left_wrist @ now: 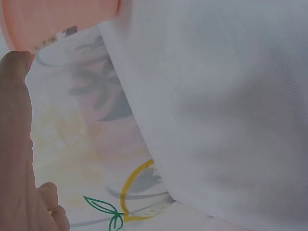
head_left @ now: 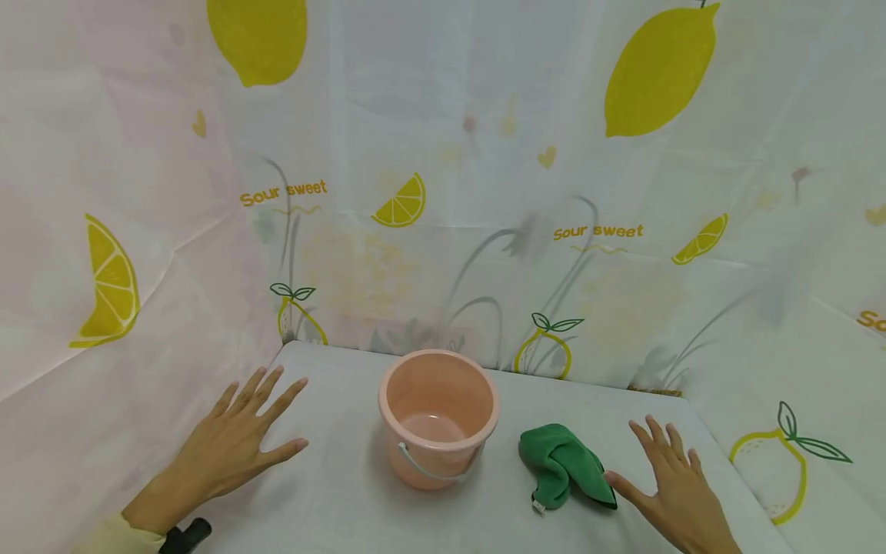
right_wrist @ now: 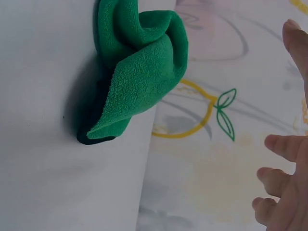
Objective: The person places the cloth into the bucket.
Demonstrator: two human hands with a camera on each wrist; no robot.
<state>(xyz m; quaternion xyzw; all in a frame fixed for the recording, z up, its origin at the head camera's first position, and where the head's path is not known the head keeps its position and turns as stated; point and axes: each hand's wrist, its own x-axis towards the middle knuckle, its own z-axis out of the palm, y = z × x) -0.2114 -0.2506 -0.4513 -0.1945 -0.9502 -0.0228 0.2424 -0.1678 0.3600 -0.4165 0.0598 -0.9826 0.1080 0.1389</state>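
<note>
A pink bucket (head_left: 439, 462) with a pale handle stands upright on the white table, its inside bare as far as the head view shows. To its right lies a crumpled green cloth (head_left: 564, 462) with a dark edge and a small white tag. My left hand (head_left: 231, 442) hovers left of the bucket, fingers spread, holding nothing. Over the table's right side, my right hand (head_left: 681, 492) is spread too, its thumb near the cloth in the head view. The right wrist view shows the cloth (right_wrist: 144, 72) apart from the fingers.
The white table (head_left: 332, 477) meets a hanging sheet (head_left: 429, 269) printed with lemons at the back and both sides. A dark strap piece (head_left: 185, 536) sits by the left wrist, below a pale yellow sleeve (head_left: 121, 536).
</note>
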